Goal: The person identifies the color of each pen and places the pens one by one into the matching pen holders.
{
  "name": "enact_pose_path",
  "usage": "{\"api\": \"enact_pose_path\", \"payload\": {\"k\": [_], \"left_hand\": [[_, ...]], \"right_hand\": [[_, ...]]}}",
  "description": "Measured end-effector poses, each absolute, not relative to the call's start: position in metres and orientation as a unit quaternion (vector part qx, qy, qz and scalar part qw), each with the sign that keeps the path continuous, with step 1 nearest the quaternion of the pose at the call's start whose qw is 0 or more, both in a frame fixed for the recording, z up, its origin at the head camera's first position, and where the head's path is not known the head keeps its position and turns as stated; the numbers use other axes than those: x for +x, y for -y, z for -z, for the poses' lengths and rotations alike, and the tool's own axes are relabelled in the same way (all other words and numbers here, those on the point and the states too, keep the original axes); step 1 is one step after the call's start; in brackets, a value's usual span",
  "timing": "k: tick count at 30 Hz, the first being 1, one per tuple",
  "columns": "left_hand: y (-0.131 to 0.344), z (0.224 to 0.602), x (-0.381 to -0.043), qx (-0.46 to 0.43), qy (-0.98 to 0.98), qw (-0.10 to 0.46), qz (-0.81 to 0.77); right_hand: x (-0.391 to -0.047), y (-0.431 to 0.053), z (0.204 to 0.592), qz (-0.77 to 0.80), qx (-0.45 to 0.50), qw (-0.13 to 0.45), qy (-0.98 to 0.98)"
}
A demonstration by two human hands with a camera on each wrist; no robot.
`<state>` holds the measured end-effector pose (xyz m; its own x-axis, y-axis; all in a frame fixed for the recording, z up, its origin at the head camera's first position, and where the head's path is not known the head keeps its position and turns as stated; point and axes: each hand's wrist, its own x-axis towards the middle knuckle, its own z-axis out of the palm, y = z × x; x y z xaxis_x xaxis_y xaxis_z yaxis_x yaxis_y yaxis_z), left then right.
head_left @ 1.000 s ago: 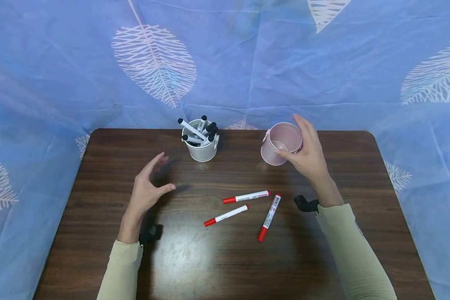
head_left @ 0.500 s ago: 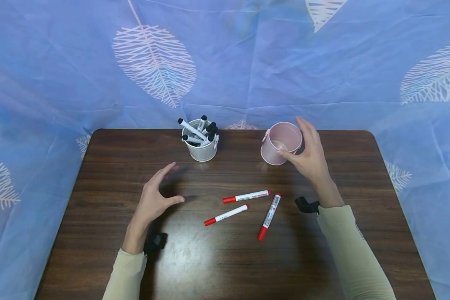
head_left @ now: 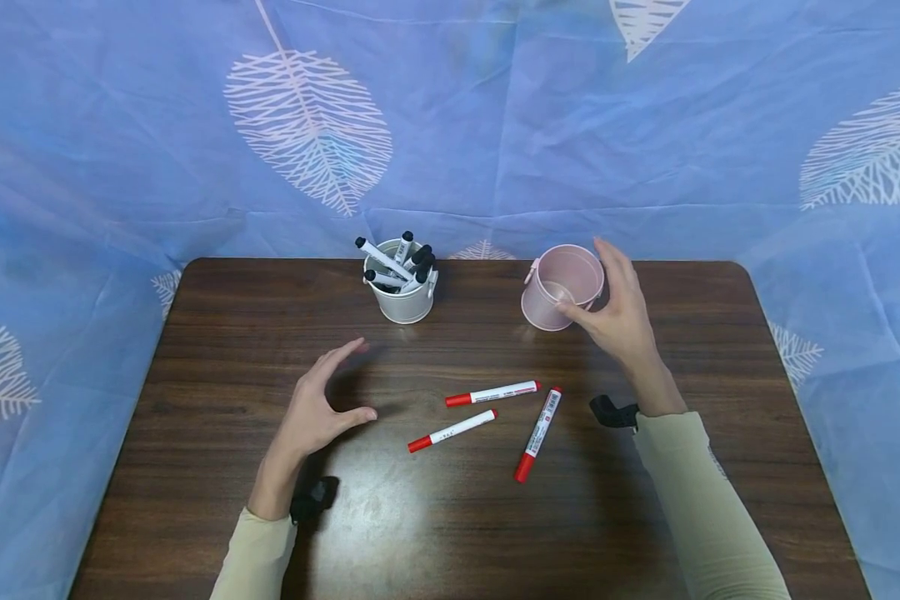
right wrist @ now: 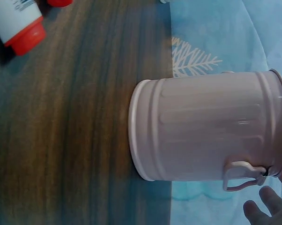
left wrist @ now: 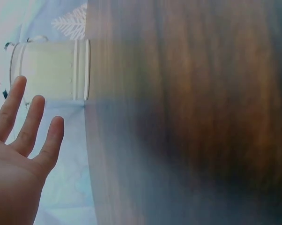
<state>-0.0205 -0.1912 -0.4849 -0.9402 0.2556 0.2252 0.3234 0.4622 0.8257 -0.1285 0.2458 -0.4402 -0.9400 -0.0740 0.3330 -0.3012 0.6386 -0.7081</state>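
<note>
The right grip (head_left: 621,315) is spread, its thumb and fingers round the right side of the pink bucket (head_left: 542,307), which stands upright just left of it; whether they touch is unclear. The left grip (head_left: 311,417), also spread, hovers over the tabletop (head_left: 450,525); three red pens (head_left: 462,426) lie right of it, the silver bucket (head_left: 407,310) of black pens (head_left: 385,257) ahead.

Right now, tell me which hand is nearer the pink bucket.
Right: the right hand is close beside the pink bucket, on its right; the left hand is well apart, to its left and lower in the head view.
</note>
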Motion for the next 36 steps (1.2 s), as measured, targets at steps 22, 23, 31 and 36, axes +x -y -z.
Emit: {"api": "enact_pose_path", "payload": {"k": [22,23,31,36], "left_hand": [[0.172,0.493,-0.006,-0.181,0.87,0.013,0.458],[0.17,0.494,-0.005,-0.183,0.868,0.008,0.462],[0.158,0.499,0.001,-0.208,0.867,-0.024,0.452],[0.157,0.498,0.002,-0.208,0.866,-0.027,0.454]], "right_hand": [[-0.132,-0.248,0.453,-0.427,0.109,0.127,0.889],[-0.132,-0.248,0.454,-0.428,0.108,0.127,0.888],[-0.134,-0.251,0.454,-0.426,0.099,0.12,0.891],[-0.134,-0.251,0.454,-0.423,0.091,0.115,0.894]]}}
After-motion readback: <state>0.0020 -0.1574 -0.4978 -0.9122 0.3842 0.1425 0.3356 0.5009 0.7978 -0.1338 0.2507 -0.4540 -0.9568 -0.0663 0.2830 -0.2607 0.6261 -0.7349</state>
